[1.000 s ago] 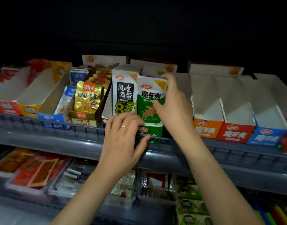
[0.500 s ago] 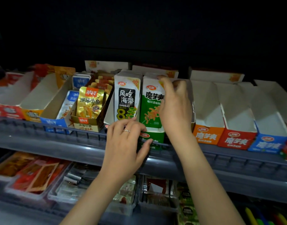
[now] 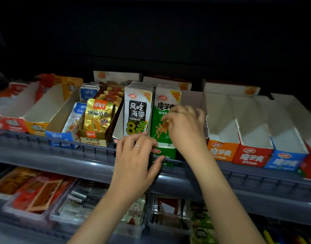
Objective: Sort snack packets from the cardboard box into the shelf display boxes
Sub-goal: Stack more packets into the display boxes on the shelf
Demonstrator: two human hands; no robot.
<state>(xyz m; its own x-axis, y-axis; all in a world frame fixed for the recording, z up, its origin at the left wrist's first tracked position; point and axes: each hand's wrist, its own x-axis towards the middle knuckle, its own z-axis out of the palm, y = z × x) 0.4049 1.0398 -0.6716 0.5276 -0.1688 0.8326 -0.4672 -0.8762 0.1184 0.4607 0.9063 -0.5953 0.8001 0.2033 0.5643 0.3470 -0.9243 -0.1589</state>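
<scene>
My right hand is blurred, low in front of the green konjac packets, which stand upright in the green display box. Its fingers are loosely curled, and I see no packet in it. My left hand rests on the shelf's front rail. Its fingers lie over the front of the white box holding the black-and-white kelp packets, and its thumb touches the green box's front. The cardboard box is out of view.
Orange, red and blue display boxes stand to the right, showing bare white insides. On the left are a box of gold fish-snack packets and more boxes. The grey shelf rail runs along the front, with trays of snacks on the shelf below.
My right hand has come down from the top of the green packets to their front face, with fingers curling. My left hand has stayed put, and the view has tilted slightly.
</scene>
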